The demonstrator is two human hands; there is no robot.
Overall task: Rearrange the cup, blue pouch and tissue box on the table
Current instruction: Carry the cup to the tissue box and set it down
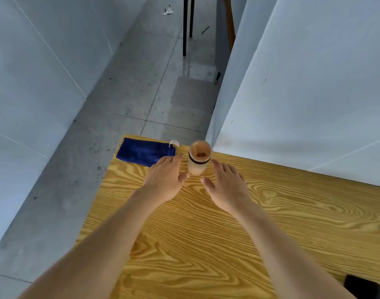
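Observation:
A frosted cup (198, 160) with a dark band near its rim stands upright near the far edge of the wooden table (271, 212). A blue pouch (141, 153) lies flat at the far left corner, with a small white tab at its right end. My left hand (166, 178) hovers just left of the cup, fingers spread, partly over the pouch's right end. My right hand (226, 186) is just right of the cup, fingers apart. Neither hand holds the cup. No tissue box is in view.
A white wall panel (303, 104) rises right behind the table's far edge on the right. Grey tiled floor (141, 93) lies beyond the left and far edges. A dark object (366, 288) sits at the near right corner. Black furniture legs (188, 26) stand far off.

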